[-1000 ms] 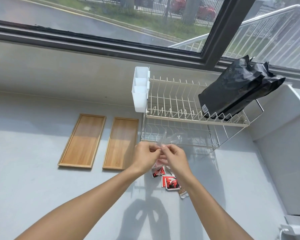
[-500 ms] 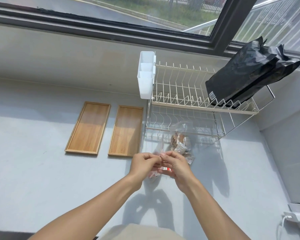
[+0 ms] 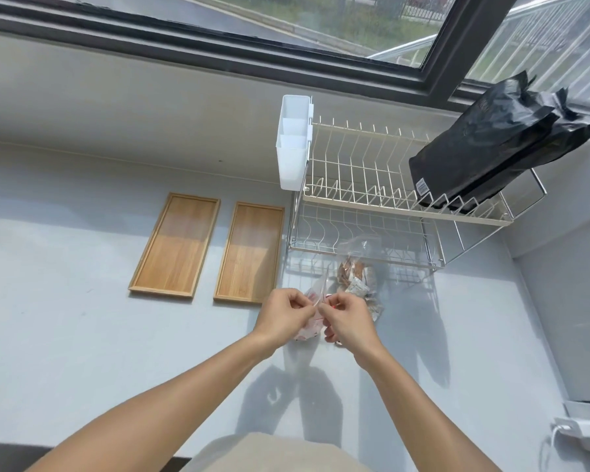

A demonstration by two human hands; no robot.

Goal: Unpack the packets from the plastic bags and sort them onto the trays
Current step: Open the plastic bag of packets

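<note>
My left hand [image 3: 284,315] and my right hand [image 3: 346,320] both pinch the top edge of a clear plastic bag [image 3: 310,327] with red-and-white packets inside, held just above the grey counter. The bag hangs between and below the fists, mostly hidden by them. Behind my right hand a second clear bag [image 3: 357,277] of brownish packets lies on the counter. Two bare wooden trays sit side by side to the left: the left tray [image 3: 174,245] and the right tray [image 3: 250,252].
A two-tier wire dish rack [image 3: 372,212] stands behind the bags, with a white caddy [image 3: 293,144] on its left end and black pouches [image 3: 491,144] on its top right. A white charger [image 3: 583,427] lies at the counter's front right. A wall rises on the right.
The view has tilted down and pulled back. The loose red packets seen on the counter a second ago are out of sight; the bag of brown packets has come into view. My hands keep pinching the bag.
</note>
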